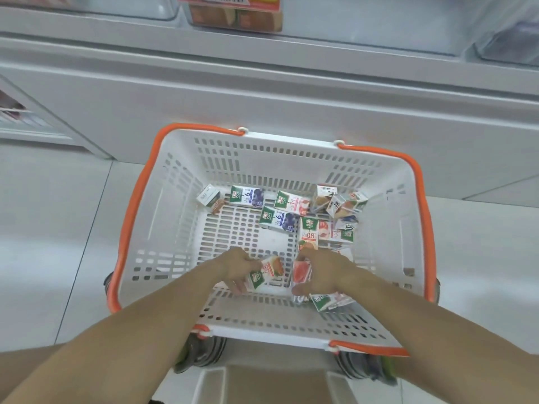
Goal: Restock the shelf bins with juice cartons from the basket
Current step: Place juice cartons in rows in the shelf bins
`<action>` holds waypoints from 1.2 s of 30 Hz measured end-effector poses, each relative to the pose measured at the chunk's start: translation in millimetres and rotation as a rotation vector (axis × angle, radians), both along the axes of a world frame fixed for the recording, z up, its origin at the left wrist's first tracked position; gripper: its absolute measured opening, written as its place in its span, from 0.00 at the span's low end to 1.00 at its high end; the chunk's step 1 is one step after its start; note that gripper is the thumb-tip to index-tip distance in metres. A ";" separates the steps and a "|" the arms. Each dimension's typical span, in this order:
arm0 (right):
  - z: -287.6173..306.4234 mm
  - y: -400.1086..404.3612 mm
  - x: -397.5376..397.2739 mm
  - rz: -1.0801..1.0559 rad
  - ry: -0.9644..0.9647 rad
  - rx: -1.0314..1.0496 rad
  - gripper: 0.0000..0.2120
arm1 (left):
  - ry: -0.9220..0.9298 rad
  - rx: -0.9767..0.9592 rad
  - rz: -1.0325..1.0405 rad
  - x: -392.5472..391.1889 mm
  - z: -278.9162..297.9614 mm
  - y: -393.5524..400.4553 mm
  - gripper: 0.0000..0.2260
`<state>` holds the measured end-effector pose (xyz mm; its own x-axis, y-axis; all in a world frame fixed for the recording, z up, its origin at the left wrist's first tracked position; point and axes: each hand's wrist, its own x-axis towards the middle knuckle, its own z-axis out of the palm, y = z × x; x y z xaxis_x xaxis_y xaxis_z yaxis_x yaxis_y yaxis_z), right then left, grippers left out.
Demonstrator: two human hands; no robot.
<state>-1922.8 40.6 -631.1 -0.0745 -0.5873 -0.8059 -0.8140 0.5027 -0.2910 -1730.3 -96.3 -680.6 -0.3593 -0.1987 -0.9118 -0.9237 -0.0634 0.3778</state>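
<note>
**What I can read on the cartons**

In my left hand (237,268) the orange carton (264,272) shows "80" in red beside a green panel too blurred to read. The upright orange carton (309,233) in the middle of the basket (163,217) reads "100%" on green, with "80" in red lower down. Two blueberry cartons, the far one (247,195) and the nearer one (277,219), each carry "100%" on green and a large blue "6". The lychee carton (291,202) bears "100%", seen upside down. The price tag (229,0) on the shelf bin above has a barcode; its print is unreadable.
</note>
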 end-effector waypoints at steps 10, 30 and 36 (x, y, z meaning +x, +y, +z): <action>6.0 -32.5 13.6 0.040 0.170 -0.145 0.16 | 0.124 -0.086 0.445 4.7 15.8 -23.6 0.16; 38.5 -92.7 38.4 0.435 0.220 0.426 0.15 | 0.183 -0.054 0.268 59.1 74.4 -55.3 0.29; 48.3 -80.3 26.4 0.250 0.106 0.305 0.14 | 0.205 0.196 0.270 54.2 104.8 -50.0 0.41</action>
